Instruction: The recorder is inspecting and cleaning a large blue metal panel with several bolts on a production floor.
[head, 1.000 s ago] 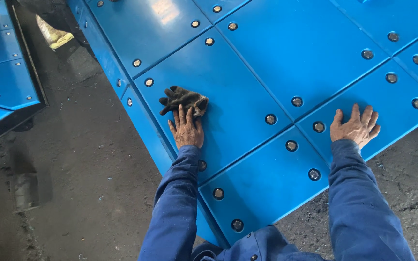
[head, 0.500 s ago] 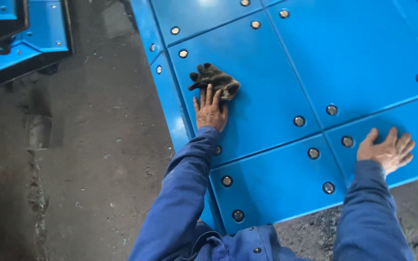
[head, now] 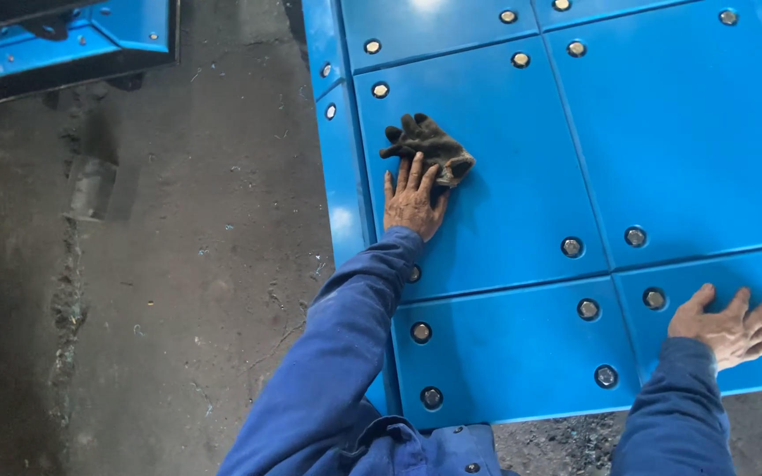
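**Pressing a dark rag onto blue panels**

Spreading across the right of the view lies a surface of smooth blue panels [head: 504,185] with narrow seams between them and round metal bolts [head: 571,247] set near the corners. Left of it runs a grimy grey concrete floor [head: 178,291], stained and littered with small debris, and a second blue metal piece [head: 63,44] sits well apart at the top left corner.

Nothing lies between the hands and the panels — only blue sleeves [head: 346,353] reach in from below. The left hand [head: 412,201] rests flat, fingers [head: 409,173] straight and close together, their tips touching the near edge of a crumpled dark rag [head: 429,145], which lies just beyond them. The right hand [head: 727,324] lies open on a lower panel, fingers loosely spread, holding nothing, well apart from the rag.
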